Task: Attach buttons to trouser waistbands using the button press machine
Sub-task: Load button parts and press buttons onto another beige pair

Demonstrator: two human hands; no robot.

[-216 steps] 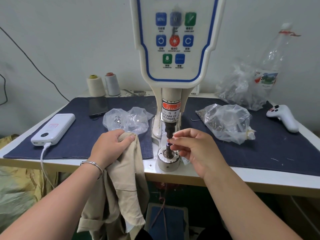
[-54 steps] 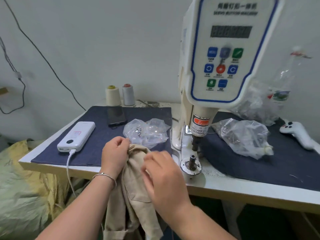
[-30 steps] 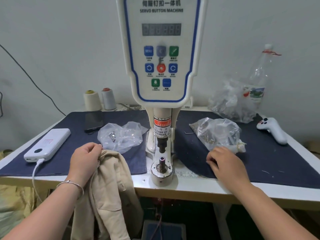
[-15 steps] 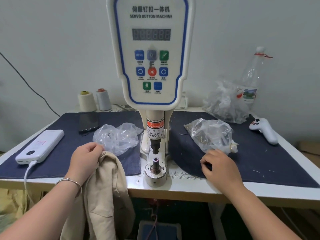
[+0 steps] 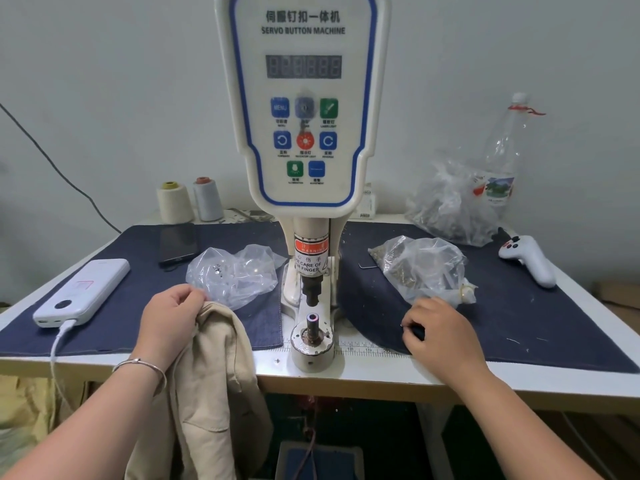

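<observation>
Gripping the beige cotton trousers (image 5: 214, 382) at their top edge, your left hand (image 5: 173, 315) curls its fingers into the cloth at the near edge of the white worktop (image 5: 381, 374); the rest of the garment hangs down below that edge. A thin silver bangle (image 5: 140, 363) sits on that wrist.

Your right hand (image 5: 438, 332) rests on the dark navy fabric mat (image 5: 519, 306), fingers curled, fingertips pinching at something small and dark; what it is cannot be told. It lies just in front of a clear plastic bag of small brownish metal parts (image 5: 424, 268).

Between your hands stands the white, blue-trimmed button press machine (image 5: 303, 109), headed "SERVO BUTTON MACHINE" under Chinese characters. Its digit display is unlit. One blue key reads "MENU"; the other key captions are too small to read. A red label on the column says "WARNING", with "CARE OF" and "FINGER" below. The round metal lower die (image 5: 311, 337) carries a small upright post, clear of the punch above it. A printed ruler strip on the worktop shows 18 and 19.

Left side: a clear bag with a few shiny buttons (image 5: 235, 275), a white power bank (image 5: 81, 292) with its cable plugged in, a dark phone (image 5: 178, 242), two thread cones (image 5: 188, 200). Far right: a white handheld controller (image 5: 530, 259), a clear plastic bottle (image 5: 504, 157), another filled bag (image 5: 450, 202).
</observation>
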